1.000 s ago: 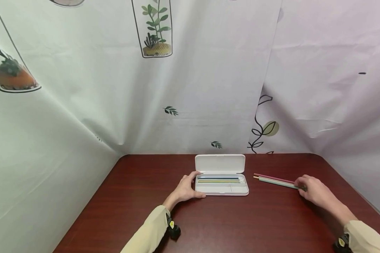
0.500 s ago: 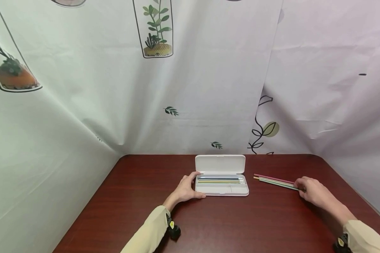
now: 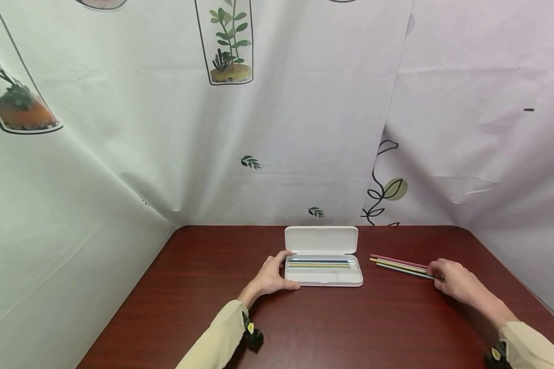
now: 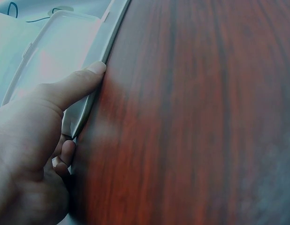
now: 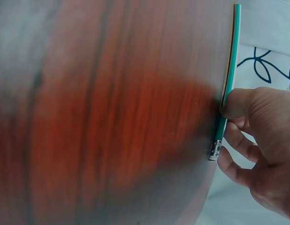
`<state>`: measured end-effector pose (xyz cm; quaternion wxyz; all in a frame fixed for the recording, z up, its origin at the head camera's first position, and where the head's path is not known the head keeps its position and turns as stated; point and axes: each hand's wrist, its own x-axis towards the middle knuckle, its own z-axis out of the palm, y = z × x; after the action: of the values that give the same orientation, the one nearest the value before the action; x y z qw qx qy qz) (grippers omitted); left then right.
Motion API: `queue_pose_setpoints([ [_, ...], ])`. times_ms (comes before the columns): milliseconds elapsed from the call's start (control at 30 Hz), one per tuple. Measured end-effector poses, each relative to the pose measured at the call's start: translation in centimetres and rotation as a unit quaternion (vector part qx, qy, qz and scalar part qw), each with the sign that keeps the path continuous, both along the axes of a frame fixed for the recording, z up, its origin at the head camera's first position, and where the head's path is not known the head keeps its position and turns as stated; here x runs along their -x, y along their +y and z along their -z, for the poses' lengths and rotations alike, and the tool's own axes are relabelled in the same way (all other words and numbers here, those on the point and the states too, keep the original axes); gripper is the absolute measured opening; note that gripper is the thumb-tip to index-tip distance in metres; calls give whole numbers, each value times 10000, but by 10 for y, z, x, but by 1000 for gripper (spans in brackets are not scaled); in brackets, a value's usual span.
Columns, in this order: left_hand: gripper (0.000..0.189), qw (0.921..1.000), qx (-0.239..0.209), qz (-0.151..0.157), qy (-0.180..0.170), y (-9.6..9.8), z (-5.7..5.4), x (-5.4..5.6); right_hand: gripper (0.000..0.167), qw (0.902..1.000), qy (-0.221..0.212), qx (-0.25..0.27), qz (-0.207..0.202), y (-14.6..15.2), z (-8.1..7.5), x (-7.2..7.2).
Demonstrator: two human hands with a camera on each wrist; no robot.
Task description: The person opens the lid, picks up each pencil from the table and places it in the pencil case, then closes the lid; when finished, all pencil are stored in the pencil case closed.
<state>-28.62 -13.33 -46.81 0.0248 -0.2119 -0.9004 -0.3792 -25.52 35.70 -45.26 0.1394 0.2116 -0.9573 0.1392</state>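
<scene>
A white pencil case (image 3: 311, 277) lies on the table with its hinged lid (image 3: 320, 239) raised; several pencils (image 3: 320, 264) fill its rear compartment. My left hand (image 3: 269, 277) grips the case's left end, thumb on the front edge and fingers at the back corner. To the right of the case, a pink pencil (image 3: 392, 259), a yellow one (image 3: 392, 263) and a green pencil (image 3: 403, 269) lie side by side. With my right hand (image 3: 457, 279) I pinch the green pencil (image 5: 232, 61) near its eraser end. That hand covers the pencils' right ends in the head view.
The dark red wooden table (image 3: 351, 328) ends at a white fabric backdrop (image 3: 304, 128) printed with plants, which also hangs along both sides. Small black wrist cameras (image 3: 254, 338) sit on both wrists.
The green pencil has shifted slightly toward the table's front, opening a gap from the yellow one. My right hand moved a little with it; the left hand and case stay put.
</scene>
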Motion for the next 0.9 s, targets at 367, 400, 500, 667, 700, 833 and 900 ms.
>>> queue_pose_setpoints([
  [367, 87, 10000, -9, -13, -57, 0, 0, 0, 27, 9993, 301, 85, -198, -7, -1, 1],
  [400, 87, 10000, -6, -15, -66, 0, 0, 0, 28, 9991, 355, 90, -208, -8, -2, 1],
  [500, 87, 10000, 4, -22, -87, 0, 0, 0, 28, 9986, 428, 113, -294, -11, -3, 2],
  [667, 87, 10000, 70, -31, -31, 0, -1, 0, 27, 9981, 445, 154, -391, -20, -7, 4],
  [700, 87, 10000, 84, -30, -18, 0, -1, -1, 27, 9980, 448, 160, -410, -22, -8, 4],
  [833, 87, 9999, 95, -31, -26, 0, -1, 0, 26, 9980, 370, 190, -470, -31, -11, 5],
  [900, 87, 10000, 69, -27, -31, 1, -1, 0, 26, 9979, 345, 193, -510, -35, -12, 6],
])
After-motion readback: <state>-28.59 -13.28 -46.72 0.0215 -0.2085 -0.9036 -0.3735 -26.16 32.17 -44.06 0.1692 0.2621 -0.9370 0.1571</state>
